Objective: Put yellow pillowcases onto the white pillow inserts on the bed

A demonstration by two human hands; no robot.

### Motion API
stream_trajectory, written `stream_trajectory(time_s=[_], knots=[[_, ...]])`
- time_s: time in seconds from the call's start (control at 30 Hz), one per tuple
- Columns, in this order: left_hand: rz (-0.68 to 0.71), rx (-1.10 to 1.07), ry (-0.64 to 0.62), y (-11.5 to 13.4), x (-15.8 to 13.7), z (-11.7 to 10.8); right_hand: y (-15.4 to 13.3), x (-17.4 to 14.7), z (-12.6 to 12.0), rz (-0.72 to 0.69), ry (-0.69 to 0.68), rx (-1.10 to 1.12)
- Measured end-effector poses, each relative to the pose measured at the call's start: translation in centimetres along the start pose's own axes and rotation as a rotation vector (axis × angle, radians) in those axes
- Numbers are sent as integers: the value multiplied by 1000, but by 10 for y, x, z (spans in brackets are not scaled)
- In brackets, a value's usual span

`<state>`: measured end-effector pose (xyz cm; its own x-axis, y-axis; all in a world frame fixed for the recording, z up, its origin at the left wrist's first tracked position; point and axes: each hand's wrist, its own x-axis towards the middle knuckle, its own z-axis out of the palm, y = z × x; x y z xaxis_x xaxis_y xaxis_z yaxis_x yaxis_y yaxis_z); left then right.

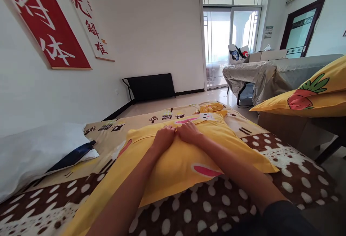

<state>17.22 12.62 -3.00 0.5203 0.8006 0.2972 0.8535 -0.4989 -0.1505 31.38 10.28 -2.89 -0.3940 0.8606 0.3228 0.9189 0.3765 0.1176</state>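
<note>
Left hand (164,137) and right hand (188,131) sat side by side, fingers curled, pinching fabric of one yellow pillow (173,173) directly beneath. Patterned blanket (189,210) lay under that. Beyond the hands: one bundled yellow cloth (212,107). Leftward lay one white pillow (35,153); rightward, well apart, one carrot-print pillow (328,93).

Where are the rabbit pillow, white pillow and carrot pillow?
Rabbit pillow (174,162): head view, on the plain yellow cloth of its middle.
White pillow (35,153): head view, on its white fabric, left of the dark blue part.
Carrot pillow (301,99): head view, on the carrot print.
</note>
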Motion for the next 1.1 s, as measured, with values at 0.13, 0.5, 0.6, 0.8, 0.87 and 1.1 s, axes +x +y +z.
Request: stream_trajectory(time_s=[0.13, 0.5, 0.6, 0.8, 0.87, 1.1], knots=[[30, 13, 0, -3, -4, 0, -2, -1, 0, 9, -17, -5], [129, 1, 49, -4, -5, 11, -6, -3, 12, -167, 22, -29], [110, -45, 59, -7, -6, 15, -4, -3, 13, -162, 40, -19], [80, -161, 54, -13, -4, 21, -1, 2, 17, -151, 42, 31], [61, -194, 41, -15, -3, 20, 2, 5, 18, -137, 44, 56], [-224, -228, -53, -50, -4, 17, 29, 12, 16, 9, 32, 124]])
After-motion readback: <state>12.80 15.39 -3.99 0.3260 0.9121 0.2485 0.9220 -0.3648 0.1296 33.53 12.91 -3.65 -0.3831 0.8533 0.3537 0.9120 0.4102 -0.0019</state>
